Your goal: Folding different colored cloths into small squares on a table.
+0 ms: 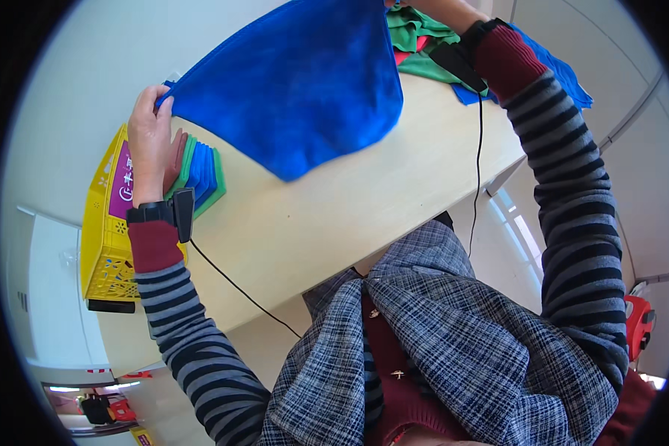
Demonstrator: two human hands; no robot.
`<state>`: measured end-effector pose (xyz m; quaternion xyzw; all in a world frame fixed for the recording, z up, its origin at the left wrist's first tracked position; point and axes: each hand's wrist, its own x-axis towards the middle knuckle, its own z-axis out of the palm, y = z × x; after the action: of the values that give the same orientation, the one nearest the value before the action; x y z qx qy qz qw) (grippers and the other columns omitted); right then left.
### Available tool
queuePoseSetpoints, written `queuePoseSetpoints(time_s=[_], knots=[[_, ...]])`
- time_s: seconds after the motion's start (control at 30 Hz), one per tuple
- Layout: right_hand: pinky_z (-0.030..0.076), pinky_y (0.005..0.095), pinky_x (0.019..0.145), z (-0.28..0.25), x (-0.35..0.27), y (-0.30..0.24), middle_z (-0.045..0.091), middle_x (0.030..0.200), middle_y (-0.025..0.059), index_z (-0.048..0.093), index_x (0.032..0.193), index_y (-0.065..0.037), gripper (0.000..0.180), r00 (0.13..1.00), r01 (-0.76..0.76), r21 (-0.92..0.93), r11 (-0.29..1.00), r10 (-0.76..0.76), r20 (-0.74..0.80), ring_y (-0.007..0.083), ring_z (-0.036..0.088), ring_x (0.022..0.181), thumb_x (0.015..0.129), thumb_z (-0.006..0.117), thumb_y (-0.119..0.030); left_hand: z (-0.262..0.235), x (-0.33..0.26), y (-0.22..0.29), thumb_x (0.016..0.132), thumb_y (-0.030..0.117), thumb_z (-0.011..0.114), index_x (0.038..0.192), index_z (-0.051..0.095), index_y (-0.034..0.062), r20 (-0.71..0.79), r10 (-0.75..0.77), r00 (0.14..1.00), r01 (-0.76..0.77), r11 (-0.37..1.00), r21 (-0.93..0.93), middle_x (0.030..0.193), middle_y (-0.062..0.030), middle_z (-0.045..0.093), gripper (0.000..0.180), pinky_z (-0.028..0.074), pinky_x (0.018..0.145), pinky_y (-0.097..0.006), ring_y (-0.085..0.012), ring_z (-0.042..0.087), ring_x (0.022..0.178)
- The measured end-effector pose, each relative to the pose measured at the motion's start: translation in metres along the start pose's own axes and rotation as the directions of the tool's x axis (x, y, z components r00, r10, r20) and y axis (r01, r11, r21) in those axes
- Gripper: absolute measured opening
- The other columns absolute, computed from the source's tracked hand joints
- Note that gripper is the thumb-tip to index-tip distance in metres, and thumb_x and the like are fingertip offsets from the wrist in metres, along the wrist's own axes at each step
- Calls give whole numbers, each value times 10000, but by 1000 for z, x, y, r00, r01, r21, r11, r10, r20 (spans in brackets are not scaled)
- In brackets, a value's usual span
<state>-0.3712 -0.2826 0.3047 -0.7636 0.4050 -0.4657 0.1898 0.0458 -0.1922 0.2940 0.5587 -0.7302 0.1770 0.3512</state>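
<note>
The desk (305, 212) lay beneath a raised blue cloth (297, 82). A yellow basket (100, 227) stood at left. The left hand (149, 135), closed, pinched the cloth's left corner; the right hand (442, 9), partly cropped, gripped its right corner.

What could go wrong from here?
The blue cloth spreads close to the folded cloths, so it might knock them over if lowered leftward. The right hand is partly cut off by the picture's upper edge; a slip there could go unseen. The black cable dangling from the right wrist might snag on the table.
</note>
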Motion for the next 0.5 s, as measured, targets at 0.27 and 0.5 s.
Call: queuePoseSetpoints(time_s=[0.27, 0.5], knots=[[534, 303, 689, 69, -111, 14, 666, 961, 93, 661, 1097, -65, 223, 789, 614, -153, 774, -610, 79, 225, 652, 815, 878, 697, -46, 39, -89, -68, 906, 27, 599, 1032, 617, 33, 20, 55, 998, -56, 997, 57, 1012, -147, 615, 127, 465, 889, -402, -352, 593, 972], [512, 420, 730, 226, -222, 31, 618, 815, 82, 611, 858, -74, 93, 846, 405, 55, 913, -397, 355, 297, 620, 826, 788, 671, -72, 83, -225, 3, 769, -5, 696, 1135, 602, 20, 459, 35, 888, 94, 962, -256, 1151, -170, 609, 378, 437, 1009, -447, -359, 570, 1114]])
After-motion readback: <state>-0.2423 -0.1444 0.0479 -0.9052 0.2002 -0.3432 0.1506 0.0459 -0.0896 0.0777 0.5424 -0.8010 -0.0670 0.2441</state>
